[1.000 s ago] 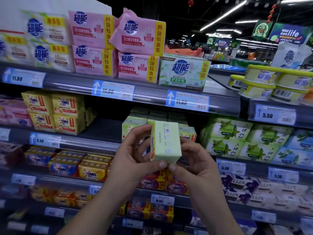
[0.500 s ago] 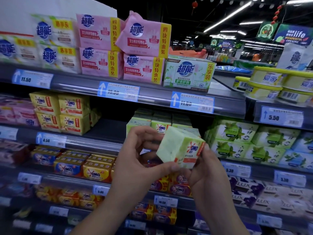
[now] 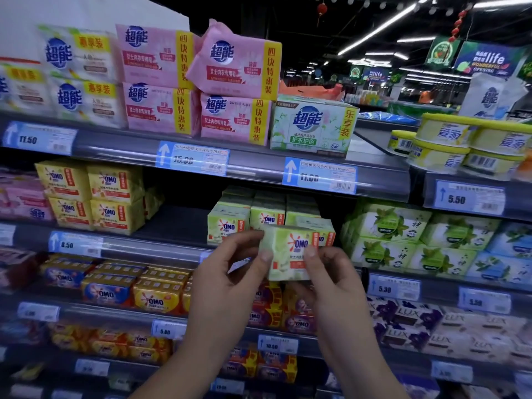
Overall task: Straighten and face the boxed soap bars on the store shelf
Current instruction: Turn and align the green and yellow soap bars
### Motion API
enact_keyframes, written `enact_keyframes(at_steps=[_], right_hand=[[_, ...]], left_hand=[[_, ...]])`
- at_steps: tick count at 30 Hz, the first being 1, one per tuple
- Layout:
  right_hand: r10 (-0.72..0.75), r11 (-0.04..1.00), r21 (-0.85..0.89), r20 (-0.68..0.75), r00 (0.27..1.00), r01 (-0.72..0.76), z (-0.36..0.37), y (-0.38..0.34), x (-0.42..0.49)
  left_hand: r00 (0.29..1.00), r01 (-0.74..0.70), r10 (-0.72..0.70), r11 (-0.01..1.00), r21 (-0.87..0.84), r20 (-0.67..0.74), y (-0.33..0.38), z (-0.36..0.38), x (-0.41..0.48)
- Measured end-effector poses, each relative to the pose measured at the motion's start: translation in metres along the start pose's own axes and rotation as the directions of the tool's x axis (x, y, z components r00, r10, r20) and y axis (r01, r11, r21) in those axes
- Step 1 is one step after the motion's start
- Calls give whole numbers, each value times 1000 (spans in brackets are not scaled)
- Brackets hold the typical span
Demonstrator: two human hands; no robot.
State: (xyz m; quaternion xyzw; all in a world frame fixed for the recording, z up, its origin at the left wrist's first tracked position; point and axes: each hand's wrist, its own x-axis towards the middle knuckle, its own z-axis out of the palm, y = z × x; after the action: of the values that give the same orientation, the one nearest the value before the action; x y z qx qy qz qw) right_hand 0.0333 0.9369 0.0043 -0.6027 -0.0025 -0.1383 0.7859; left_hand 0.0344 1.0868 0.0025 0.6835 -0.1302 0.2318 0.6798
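Observation:
I hold a light green OMO soap box point(image 3: 290, 251) in both hands in front of the second shelf, its logo face towards me. My left hand point(image 3: 230, 283) grips its left edge with thumb and fingers. My right hand point(image 3: 328, 286) pinches its right lower part. Behind it stands a row of the same green OMO boxes point(image 3: 230, 226) on the shelf point(image 3: 161, 249), logos facing out. The box in my hands hides part of the row's right end.
Yellow OMO boxes point(image 3: 92, 194) stand at the left of the same shelf, with a gap between them and the green row. Green leaf-print boxes point(image 3: 403, 237) sit to the right. Pink packs point(image 3: 201, 82) fill the shelf above. Orange OMO packs point(image 3: 138, 295) and LUX boxes point(image 3: 408, 321) lie below.
I have turned the green box from its back side round to its logo face and raised it closer to the green row on the shelf.

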Motion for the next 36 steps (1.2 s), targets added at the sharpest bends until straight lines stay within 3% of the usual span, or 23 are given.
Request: enact_keyframes(at_steps=[4,10,19,25,32,36], right_hand=[[-127,950,-290,-18,992,117,7,7,8],[-131,863,-484,65,989,146,10,12,32],[-75,804,-584,93,993,115,12,29,29],[-23,571,-805,181,983,162,20,30,28],[-225,510,-829,130,966,230,19,24,24],[-247,504,-808,204,947,305,32,27,26]], left_hand=[[999,-43,44,981,191,3,-14,2,13],[986,-124,158,907,402,-52,-35,3,47],[960,-237,277,698,676,50,-58,5,58],[938,-261,338,537,802,80,-65,2,65],[928,-350,324,595,723,183,-64,-20,57],[946,-274,311,607,746,94,-67,-54,59]])
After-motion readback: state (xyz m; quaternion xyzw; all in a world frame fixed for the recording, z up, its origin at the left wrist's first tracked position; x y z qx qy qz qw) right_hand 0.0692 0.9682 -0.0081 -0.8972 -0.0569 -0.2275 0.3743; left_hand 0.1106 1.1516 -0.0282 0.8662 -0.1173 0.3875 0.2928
